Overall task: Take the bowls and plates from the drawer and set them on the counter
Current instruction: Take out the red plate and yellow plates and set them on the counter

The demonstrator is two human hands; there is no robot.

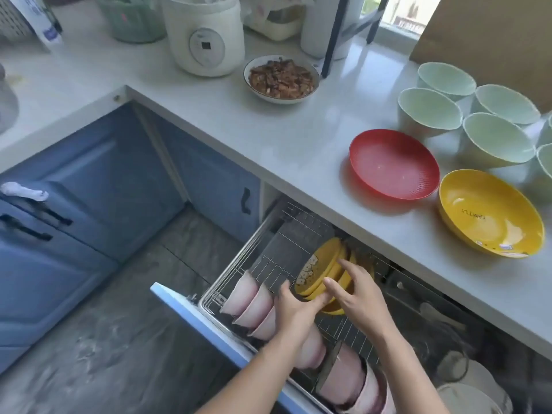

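The wire-rack drawer [239, 258] stands pulled out below the counter [268, 138]. Yellow plates [321, 264] stand on edge in its middle, and a row of pink bowls [254, 303] lies along its front. My left hand [294, 309] touches the lower rim of the front yellow plate. My right hand [355, 291] reaches over the yellow plates with fingers spread, touching their edges. On the counter at right sit a red plate [394, 164], a yellow bowl [490, 213] and several pale green bowls [430, 110].
A bowl of brown food [280, 79] and a white cooker [206, 34] stand at the back of the counter. A cardboard box [484, 34] is at far right. Blue cabinet doors [89, 186] fill the left. Glassware lies in the drawer's right part [454, 366].
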